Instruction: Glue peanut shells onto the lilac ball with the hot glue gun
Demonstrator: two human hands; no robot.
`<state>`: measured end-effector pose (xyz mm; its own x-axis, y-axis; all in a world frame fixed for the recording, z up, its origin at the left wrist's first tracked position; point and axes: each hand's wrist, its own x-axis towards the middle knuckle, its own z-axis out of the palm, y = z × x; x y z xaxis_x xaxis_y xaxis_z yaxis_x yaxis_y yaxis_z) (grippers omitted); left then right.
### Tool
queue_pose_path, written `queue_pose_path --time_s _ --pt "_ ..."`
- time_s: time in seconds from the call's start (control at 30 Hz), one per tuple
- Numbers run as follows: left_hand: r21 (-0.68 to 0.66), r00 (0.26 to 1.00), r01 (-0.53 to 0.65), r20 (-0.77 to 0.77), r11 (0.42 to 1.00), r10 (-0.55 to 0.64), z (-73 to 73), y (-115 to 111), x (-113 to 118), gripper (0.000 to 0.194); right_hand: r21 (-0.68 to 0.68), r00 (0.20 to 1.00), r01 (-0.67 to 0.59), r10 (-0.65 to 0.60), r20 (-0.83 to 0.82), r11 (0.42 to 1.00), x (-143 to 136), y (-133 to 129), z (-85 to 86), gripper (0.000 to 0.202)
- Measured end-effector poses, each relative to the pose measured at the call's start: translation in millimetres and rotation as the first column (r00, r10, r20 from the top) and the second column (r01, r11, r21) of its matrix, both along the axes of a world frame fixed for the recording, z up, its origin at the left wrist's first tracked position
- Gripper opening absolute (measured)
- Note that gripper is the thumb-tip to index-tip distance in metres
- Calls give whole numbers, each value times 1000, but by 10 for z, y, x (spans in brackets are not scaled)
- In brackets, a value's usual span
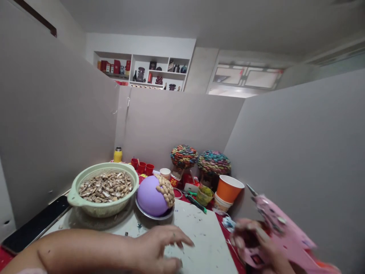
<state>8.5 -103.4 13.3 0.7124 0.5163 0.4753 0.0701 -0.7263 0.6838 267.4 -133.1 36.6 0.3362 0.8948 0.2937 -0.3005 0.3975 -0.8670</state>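
My left hand [159, 249] hovers over the pale board [196, 232], fingers apart and holding nothing. At the right, my right hand [256, 243] is wrapped round a pink glue gun [288, 228], its nozzle pointing up and left; both are slightly blurred. Beyond my left hand, a purple ball [149, 196] rests in a shallow metal bowl [155, 217]. Peanut shells [166, 190] cover the ball's upper right side. To the left stands a green basket [102, 211] full of shell pieces [107, 186].
Behind are red cups [142, 167], a yellow bottle [118, 155], two colourful domed pieces [184, 156] [213, 162], green-handled pliers [196, 203] and an orange paper cup [229, 189]. A black flat object [37, 222] lies left. Grey partitions [176, 121] enclose the table.
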Motion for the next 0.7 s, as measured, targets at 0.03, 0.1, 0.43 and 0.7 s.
queue_pose_path --time_s 0.03,0.1,0.43,0.7 --pt "101 994 -107 44 989 103 -36 44 -36 50 7 1000 12 -12 6 1000 -47 64 34 29" --pt "209 947 -312 150 927 285 -85 171 -118 47 -14 1000 0 0 8 1000 -151 246 38 28" --pt "14 658 -724 312 689 685 -77 873 -265 42 -149 995 -76 66 -69 986 -625 1278 -262 40" --pt "-114 670 -688 281 717 687 -76 959 -156 43 -136 992 -116 120 26 984 -835 1503 -439 37"
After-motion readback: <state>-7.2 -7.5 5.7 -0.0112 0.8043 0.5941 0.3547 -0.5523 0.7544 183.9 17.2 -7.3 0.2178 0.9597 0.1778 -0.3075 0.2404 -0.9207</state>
